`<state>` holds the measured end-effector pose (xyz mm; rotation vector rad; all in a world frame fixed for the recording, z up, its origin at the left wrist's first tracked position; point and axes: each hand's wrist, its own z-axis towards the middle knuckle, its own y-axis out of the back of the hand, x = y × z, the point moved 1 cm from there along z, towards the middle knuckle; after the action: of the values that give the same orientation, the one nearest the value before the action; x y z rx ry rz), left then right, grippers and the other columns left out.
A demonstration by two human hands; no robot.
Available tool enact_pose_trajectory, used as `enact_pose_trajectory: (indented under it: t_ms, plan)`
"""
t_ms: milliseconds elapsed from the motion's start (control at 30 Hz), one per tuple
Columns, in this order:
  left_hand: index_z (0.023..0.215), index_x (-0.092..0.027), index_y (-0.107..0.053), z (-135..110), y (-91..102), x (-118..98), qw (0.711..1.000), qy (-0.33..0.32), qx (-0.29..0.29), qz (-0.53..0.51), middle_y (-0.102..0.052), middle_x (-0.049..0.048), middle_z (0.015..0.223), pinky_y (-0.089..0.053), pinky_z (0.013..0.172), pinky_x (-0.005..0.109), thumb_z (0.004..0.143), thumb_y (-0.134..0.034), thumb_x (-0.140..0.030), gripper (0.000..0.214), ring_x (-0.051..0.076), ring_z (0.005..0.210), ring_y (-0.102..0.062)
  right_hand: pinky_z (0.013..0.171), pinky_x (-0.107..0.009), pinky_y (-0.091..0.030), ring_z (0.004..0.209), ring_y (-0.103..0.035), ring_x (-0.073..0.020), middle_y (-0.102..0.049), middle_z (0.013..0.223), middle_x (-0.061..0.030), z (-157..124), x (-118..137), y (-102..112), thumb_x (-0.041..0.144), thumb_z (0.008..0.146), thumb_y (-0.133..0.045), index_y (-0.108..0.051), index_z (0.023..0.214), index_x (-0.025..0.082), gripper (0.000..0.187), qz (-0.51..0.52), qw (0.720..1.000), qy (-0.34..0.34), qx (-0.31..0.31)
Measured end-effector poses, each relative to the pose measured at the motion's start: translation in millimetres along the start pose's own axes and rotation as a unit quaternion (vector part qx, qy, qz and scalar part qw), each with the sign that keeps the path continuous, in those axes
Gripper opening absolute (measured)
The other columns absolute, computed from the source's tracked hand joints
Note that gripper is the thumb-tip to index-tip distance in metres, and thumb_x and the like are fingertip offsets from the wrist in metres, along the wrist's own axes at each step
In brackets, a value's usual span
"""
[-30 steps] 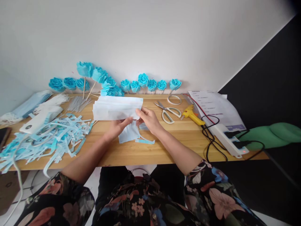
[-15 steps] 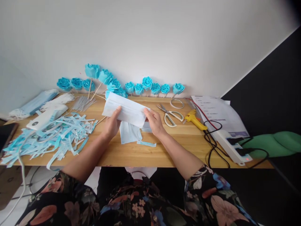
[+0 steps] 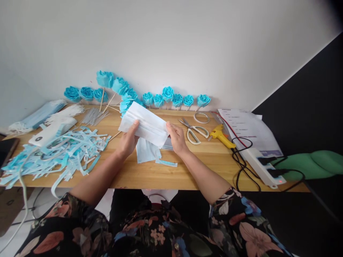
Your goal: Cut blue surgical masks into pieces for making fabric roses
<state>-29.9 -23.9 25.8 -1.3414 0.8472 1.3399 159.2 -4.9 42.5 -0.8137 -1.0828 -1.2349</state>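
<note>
A pale, pleated face mask sheet (image 3: 146, 125) is stretched between my hands above the table, tilted down to the right. My left hand (image 3: 128, 141) pinches its left part, thumb on top and fingers hidden beneath. My right hand (image 3: 177, 138) grips the right edge, thumb uppermost. No ear loops show on the sheet. Below it lie another light blue mask piece (image 3: 147, 151) and a narrow blue strip (image 3: 166, 163). To the right of my right hand, white-handled scissors (image 3: 194, 130) lie with their blades apart.
Blue fabric roses (image 3: 168, 94) line the wall. Cut strips (image 3: 75, 153), a white device (image 3: 53, 132), wires (image 3: 95, 116) and stacked masks (image 3: 40, 114) lie left. A tape roll (image 3: 201, 117), yellow glue gun (image 3: 222, 135), power strip (image 3: 264, 167) and papers (image 3: 241, 125) lie right.
The mask sheet has tilted more, its upper left corner rising and its lower right corner dropping. Both hands keep their hold and have barely moved.
</note>
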Motion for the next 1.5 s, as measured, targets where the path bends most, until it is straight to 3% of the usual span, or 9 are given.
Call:
enact_pose_trajectory:
  t_ms: [167, 333, 533, 700, 900, 1067, 1200, 1300, 1500]
  plan:
    - [0.125, -0.018, -0.063, -3, -3.4, -6, 1.000, -0.020, 0.018, -0.003, -0.069, 0.0108, 0.134, -0.055, 0.106, 0.042, 0.092, -0.060, -0.053, 0.049, 0.034, 0.137, -0.056, 0.053, -0.028, -0.022, 0.057, -0.025, -0.0097, -0.024, 0.058, 0.0035, -1, 1, -2, 0.067, 0.086, -0.057, -0.030, 0.056, 0.023, 0.060, -0.046, 0.999, -0.028, -0.007]
    - [0.131, -0.020, -0.064, -8, -4.9, -4, 0.997, 0.031, 0.057, -0.049, -0.069, 0.0095, 0.135, -0.045, 0.117, 0.046, 0.078, -0.077, -0.054, 0.064, 0.035, 0.141, -0.052, 0.052, -0.027, -0.019, 0.056, -0.024, -0.0083, -0.024, 0.057, 0.0040, -1, -4, -3, 0.067, 0.086, -0.056, -0.029, 0.055, 0.022, 0.060, -0.058, 0.997, -0.044, -0.002]
    - [0.133, -0.018, -0.064, -11, -3.8, 2, 0.995, 0.064, 0.049, -0.054, -0.069, 0.0119, 0.135, -0.041, 0.118, 0.050, 0.072, -0.084, -0.050, 0.072, 0.037, 0.139, -0.053, 0.055, -0.025, -0.031, 0.061, -0.038, -0.0103, -0.041, 0.061, 0.0026, -5, -2, -6, 0.060, 0.085, -0.063, -0.048, 0.063, 0.019, 0.049, -0.009, 0.997, -0.044, 0.055]
    - [0.130, -0.015, -0.063, -9, -10.4, -9, 0.991, 0.064, 0.019, -0.115, -0.069, 0.0128, 0.134, -0.047, 0.113, 0.047, 0.075, -0.080, -0.053, 0.069, 0.037, 0.137, -0.055, 0.053, -0.025, -0.034, 0.053, -0.046, -0.0104, -0.050, 0.053, 0.0025, -6, 2, -7, 0.054, 0.089, -0.062, -0.049, 0.058, 0.019, 0.049, -0.047, 0.997, 0.001, 0.068]
    - [0.126, -0.014, -0.063, -6, -9.7, -13, 0.987, 0.024, -0.018, -0.156, -0.069, 0.0128, 0.134, -0.048, 0.112, 0.043, 0.084, -0.072, -0.053, 0.058, 0.035, 0.141, -0.051, 0.060, -0.026, -0.047, 0.052, -0.061, -0.0132, -0.064, 0.055, -0.0022, -5, -1, -6, 0.062, 0.091, -0.058, -0.061, 0.062, 0.018, 0.053, 0.010, 0.994, -0.027, 0.101]
    - [0.120, -0.016, -0.064, -5, -9.2, -15, 0.985, 0.021, -0.052, -0.162, -0.071, 0.0098, 0.128, -0.050, 0.109, 0.039, 0.086, -0.072, -0.048, 0.047, 0.033, 0.144, -0.048, 0.055, -0.025, -0.047, 0.051, -0.061, -0.0122, -0.068, 0.060, -0.0033, -5, -1, -8, 0.065, 0.084, -0.066, -0.061, 0.064, 0.018, 0.051, 0.021, 0.990, -0.058, 0.129]
    - [0.112, -0.017, -0.067, -6, -9.7, -16, 0.988, 0.022, -0.032, -0.152, -0.074, 0.0085, 0.114, -0.056, 0.094, 0.036, 0.083, -0.074, -0.049, 0.043, 0.034, 0.129, -0.059, 0.054, -0.024, -0.045, 0.050, -0.058, -0.0110, -0.066, 0.058, -0.0013, -6, 0, -10, 0.060, 0.084, -0.068, -0.061, 0.065, 0.019, 0.046, -0.011, 0.990, -0.053, 0.128]
    - [0.096, -0.016, -0.068, -8, -8.1, -11, 0.993, 0.023, 0.027, -0.116, -0.072, 0.0074, 0.097, -0.055, 0.080, 0.032, 0.075, -0.080, -0.047, 0.039, 0.026, 0.100, -0.068, 0.056, -0.024, -0.046, 0.051, -0.060, -0.0119, -0.064, 0.056, -0.0005, -7, 0, -10, 0.058, 0.087, -0.065, -0.060, 0.065, 0.019, 0.045, -0.024, 0.991, -0.045, 0.122]
    - [0.074, -0.016, -0.064, -10, -1.6, 0, 0.996, 0.005, 0.085, -0.020, -0.062, 0.0005, 0.069, -0.046, 0.064, 0.026, 0.076, -0.083, -0.040, 0.031, 0.014, 0.067, -0.056, 0.055, -0.024, -0.047, 0.050, -0.060, -0.0120, -0.067, 0.059, -0.0014, -8, 0, -10, 0.060, 0.086, -0.065, -0.062, 0.067, 0.019, 0.045, -0.033, 0.990, -0.046, 0.127]
